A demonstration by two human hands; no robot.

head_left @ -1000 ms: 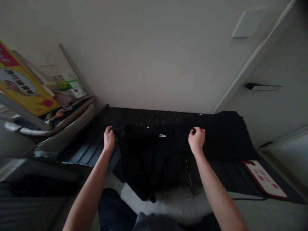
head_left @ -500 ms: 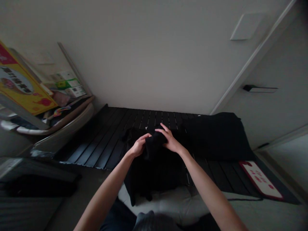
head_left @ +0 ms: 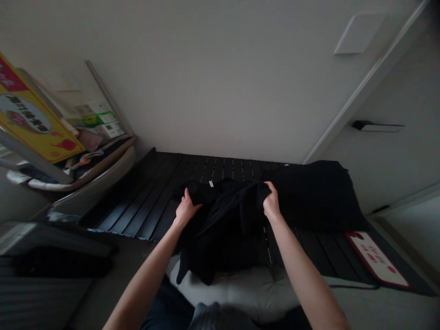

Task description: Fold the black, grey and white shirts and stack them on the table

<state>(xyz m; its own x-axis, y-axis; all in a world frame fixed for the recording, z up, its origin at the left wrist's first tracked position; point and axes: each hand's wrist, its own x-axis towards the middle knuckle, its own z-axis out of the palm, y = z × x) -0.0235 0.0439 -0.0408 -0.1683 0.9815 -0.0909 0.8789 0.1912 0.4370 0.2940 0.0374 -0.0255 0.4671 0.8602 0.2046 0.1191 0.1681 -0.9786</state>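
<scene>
Rumpled black cloth garment (head_left: 223, 233) lies across the middle of a black slatted table (head_left: 137, 215), its lower end hanging over the near edge. The right hand (head_left: 271, 201) has its fingers closed on the garment's right side. The left hand (head_left: 186, 210) rests on the left side, thumb spread; whether it grips, I cannot tell. Right of the garment: a flat black cloth (head_left: 316, 197) and a red-bordered white panel (head_left: 376, 259). Nearer the person: a pale grey padded seat (head_left: 237, 293).
</scene>
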